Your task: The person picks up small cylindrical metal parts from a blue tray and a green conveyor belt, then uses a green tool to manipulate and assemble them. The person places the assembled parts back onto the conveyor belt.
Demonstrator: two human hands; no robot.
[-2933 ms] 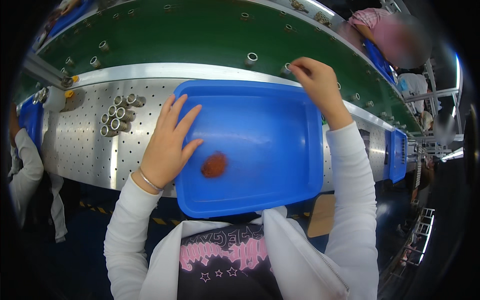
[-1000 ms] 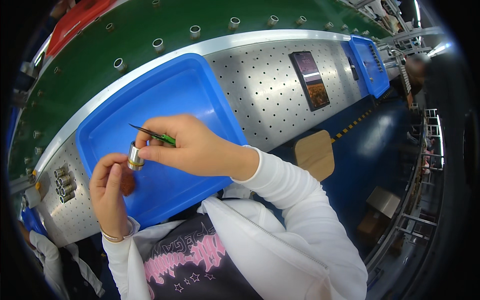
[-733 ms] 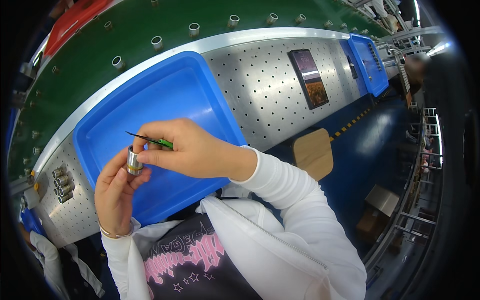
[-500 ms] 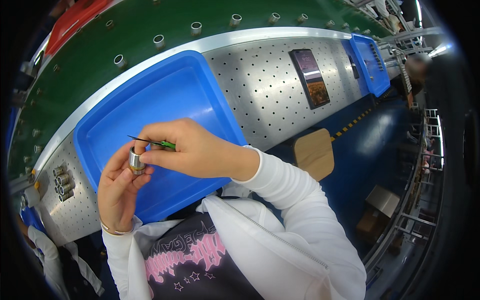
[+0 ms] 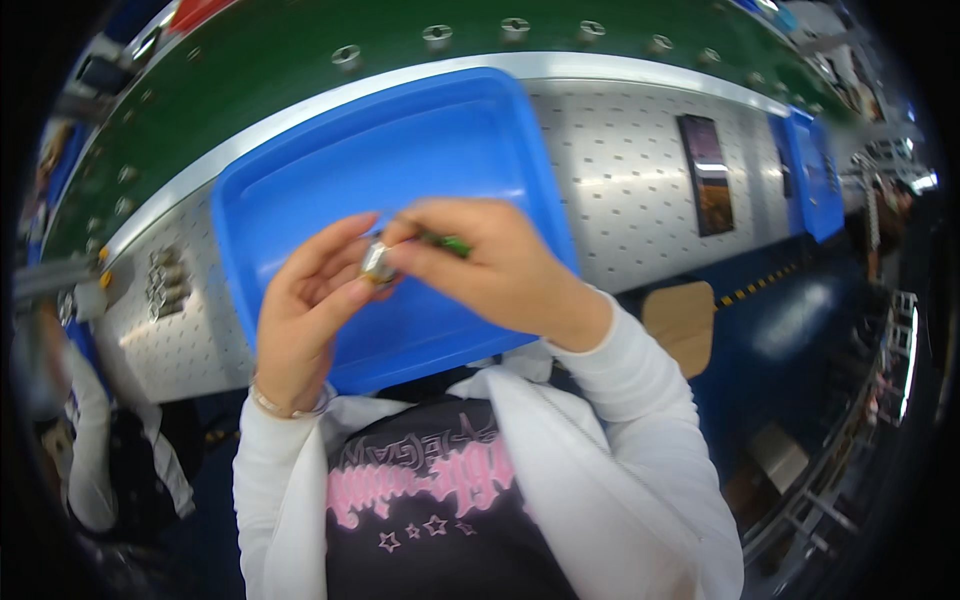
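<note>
My left hand pinches a small shiny metal cylinder between thumb and fingers above a blue plastic tray. My right hand grips a thin green-handled tool, its tip resting at the cylinder. Both hands meet over the tray's middle. The tool's point is hidden by my fingers.
The tray rests on a perforated metal bench beside a green conveyor carrying metal sleeves. A cluster of metal cylinders stands at the bench's left. A dark tablet lies on the right. Another person's sleeve shows at the left.
The view has swung so the tray sits more centred. My hands have risen together, the tool tip now touching the cylinder. Earlier my hands lay flat on the tray, a brown lump inside it.
</note>
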